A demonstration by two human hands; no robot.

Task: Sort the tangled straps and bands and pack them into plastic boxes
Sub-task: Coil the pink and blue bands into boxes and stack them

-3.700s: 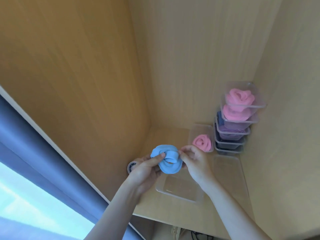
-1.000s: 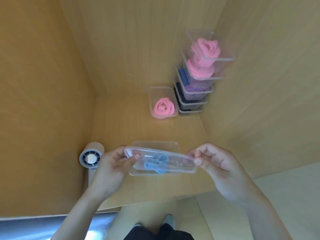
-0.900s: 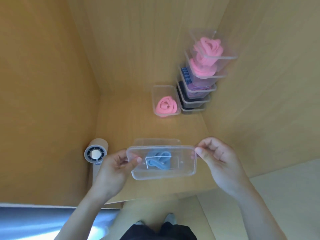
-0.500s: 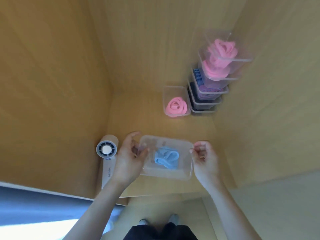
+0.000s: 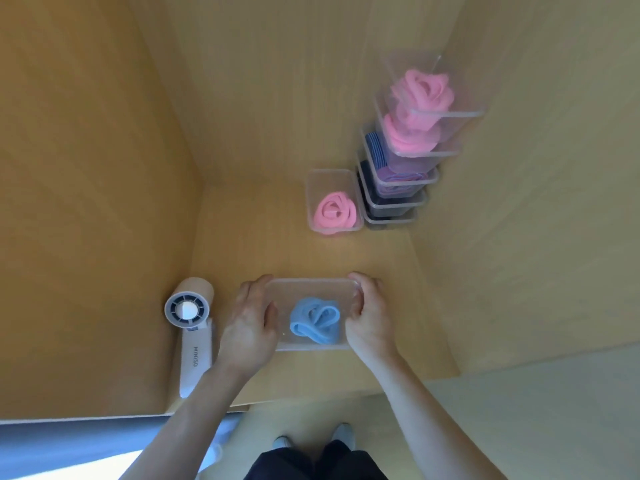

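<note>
Gripping the plastic box (image 5: 311,345) at both ends with left hand (image 5: 249,327) and right hand (image 5: 370,320) curled around it, blue band (image 5: 315,323) between them, probably for pressing it closed.

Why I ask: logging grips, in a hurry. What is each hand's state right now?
Left hand: closed, gripping the left end of the clear box with the blue band inside.
Right hand: closed, gripping the box's right end.

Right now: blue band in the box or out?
In. The coiled blue band lies inside the clear box, visible through the plastic; left hand and right hand grip its two ends.
</note>
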